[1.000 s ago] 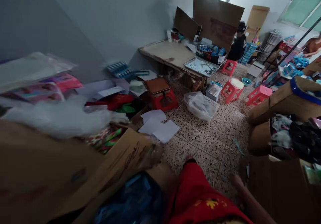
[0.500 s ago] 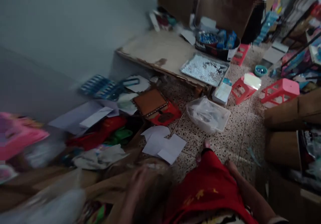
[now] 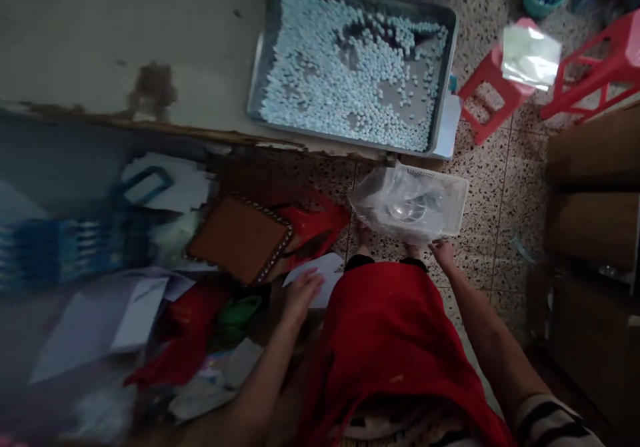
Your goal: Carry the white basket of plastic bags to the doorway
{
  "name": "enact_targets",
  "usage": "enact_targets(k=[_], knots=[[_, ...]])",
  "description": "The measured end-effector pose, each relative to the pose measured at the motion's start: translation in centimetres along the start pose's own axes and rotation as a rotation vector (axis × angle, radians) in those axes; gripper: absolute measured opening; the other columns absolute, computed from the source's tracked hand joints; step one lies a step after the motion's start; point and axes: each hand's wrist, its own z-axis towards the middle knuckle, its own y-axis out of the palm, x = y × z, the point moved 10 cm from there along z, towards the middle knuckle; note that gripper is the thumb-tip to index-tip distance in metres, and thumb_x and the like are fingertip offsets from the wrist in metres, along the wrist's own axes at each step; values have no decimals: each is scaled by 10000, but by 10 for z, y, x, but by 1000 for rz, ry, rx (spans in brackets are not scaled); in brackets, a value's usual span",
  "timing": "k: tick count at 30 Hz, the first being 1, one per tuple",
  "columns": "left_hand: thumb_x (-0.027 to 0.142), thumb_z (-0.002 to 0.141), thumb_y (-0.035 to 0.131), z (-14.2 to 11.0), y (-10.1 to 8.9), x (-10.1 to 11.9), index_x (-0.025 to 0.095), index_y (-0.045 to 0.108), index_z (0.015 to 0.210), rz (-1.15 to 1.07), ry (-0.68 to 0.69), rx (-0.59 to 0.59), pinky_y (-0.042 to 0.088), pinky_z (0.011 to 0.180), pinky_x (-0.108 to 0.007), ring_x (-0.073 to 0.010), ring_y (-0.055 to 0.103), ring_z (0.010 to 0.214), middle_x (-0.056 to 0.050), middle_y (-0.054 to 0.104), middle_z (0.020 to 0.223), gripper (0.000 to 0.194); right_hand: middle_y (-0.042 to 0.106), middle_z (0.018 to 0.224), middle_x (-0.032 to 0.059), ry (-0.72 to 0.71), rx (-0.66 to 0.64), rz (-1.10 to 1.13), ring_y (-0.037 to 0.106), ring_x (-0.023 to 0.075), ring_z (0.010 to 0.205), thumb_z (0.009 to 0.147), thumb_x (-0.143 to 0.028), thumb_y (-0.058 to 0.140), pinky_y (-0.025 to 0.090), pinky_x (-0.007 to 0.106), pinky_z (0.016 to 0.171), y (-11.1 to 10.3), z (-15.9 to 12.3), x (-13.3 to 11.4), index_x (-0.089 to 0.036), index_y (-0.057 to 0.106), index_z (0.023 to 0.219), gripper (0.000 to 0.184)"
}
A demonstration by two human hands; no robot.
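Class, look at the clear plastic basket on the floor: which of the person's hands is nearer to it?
The right hand. It reaches the near edge of the clear plastic basket, at or almost touching it. The left hand is off to the left, over the white paper sheets.

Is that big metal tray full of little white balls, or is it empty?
Partly full. The metal tray holds many small white beads, but bare grey patches show through near its middle and right side.

Glossy clear plastic basket [image 3: 457, 197] liner.
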Motion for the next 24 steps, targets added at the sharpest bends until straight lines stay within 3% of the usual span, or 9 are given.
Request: enact_targets(k=[4,7,9,12,14,17,19,22,24], knots=[[351,907,685,140,53,106,136,600,1314,209,145,-100,544,962,-346,-231,689,1097,-123,742,1171,469,712,1354,155,32,40,-23,652,225,1147,1028,-336,620,457,295,956,32,53,-44,-137,623,1469,484],[212,885,720,227,114,155,103,633,1284,380,231,-177,482,1047,-357,-237,657,1132,-156,734,1247,423,574,1524,197,51,86,-69,567,304,1292,970,-229,650,436,371,1022,53,86,-62,-160,505,1584,635],[158,866,754,274,156,174,66,592,1368,451,284,-206,428,1109,-354,-247,630,1226,-192,683,1393,536,477,1616,218,62,117,-110,512,354,1351,953,-176,625,419,432,1060,67,111,-68,-176,439,1637,708],[167,836,834,330,210,185,-30,435,1515,520,336,-206,347,1172,-370,-343,472,1480,-281,461,1633,811,360,1711,235,55,126,-198,488,374,1377,962,-116,542,401,480,1093,92,156,-68,-190,368,1691,753],[196,775,902,357,237,179,-41,448,1497,565,319,-202,374,1154,-394,-383,452,1506,-314,434,1640,885,426,1671,243,46,99,-179,498,362,1375,964,-98,518,385,493,1118,111,186,-60,-195,385,1687,742],[229,744,906,375,261,161,74,683,1158,636,272,-208,495,1013,-422,-355,661,1247,-228,719,1305,495,678,1388,222,84,57,-22,569,330,1303,970,-157,563,381,483,1145,136,219,-32,-175,664,1441,482],[274,782,854,368,269,156,135,697,896,652,293,-215,520,914,-388,-318,717,1063,-137,767,1011,239,757,1188,188,134,66,107,637,306,1192,955,-227,623,432,439,1100,143,228,-6,-172,788,1137,251],[397,841,786,324,286,167,157,706,854,596,360,-262,530,818,-313,-248,729,936,-77,759,901,253,781,1048,124,224,211,372,679,256,1044,901,-255,652,501,364,998,123,215,49,-180,786,957,164],[498,879,747,274,318,193,151,738,931,468,433,-379,554,790,-291,-214,733,898,-66,781,945,351,759,928,70,303,377,575,670,217,930,879,-248,604,533,332,918,92,192,102,-172,759,926,179]])
